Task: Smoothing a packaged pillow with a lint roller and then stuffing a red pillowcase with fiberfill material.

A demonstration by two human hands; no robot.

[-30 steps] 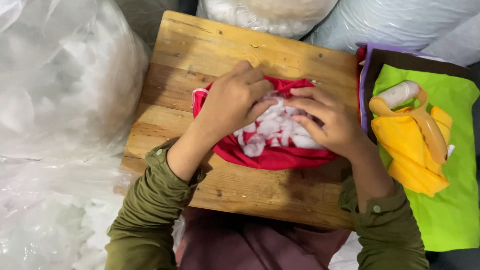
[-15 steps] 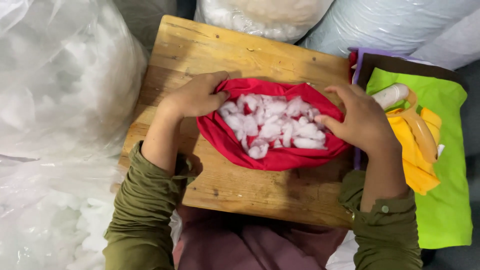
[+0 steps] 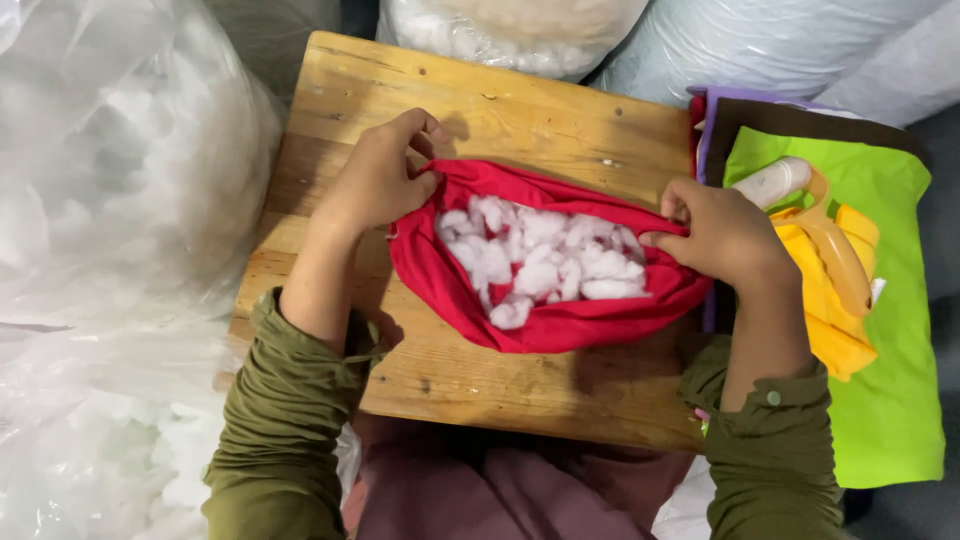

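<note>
Since half second ago: both hands shifted outward and up, red fabric pouch (image 3: 540, 325) stretched wider, mouth flatter. Left hand (image 3: 378, 180) fingers closed, pinching pouch's left rim. Right hand (image 3: 725, 235) fingers closed, pinching right rim. Pouch lies mid wooden bench (image 3: 480, 110), open, white stuffing clumps (image 3: 540, 255) inside. Right of bench: green cloth (image 3: 890, 330), yellow cloth (image 3: 830, 320) on it, white tube (image 3: 772, 182) just beside right hand. Clear plastic bag of white filling (image 3: 110, 200) at left.
</note>
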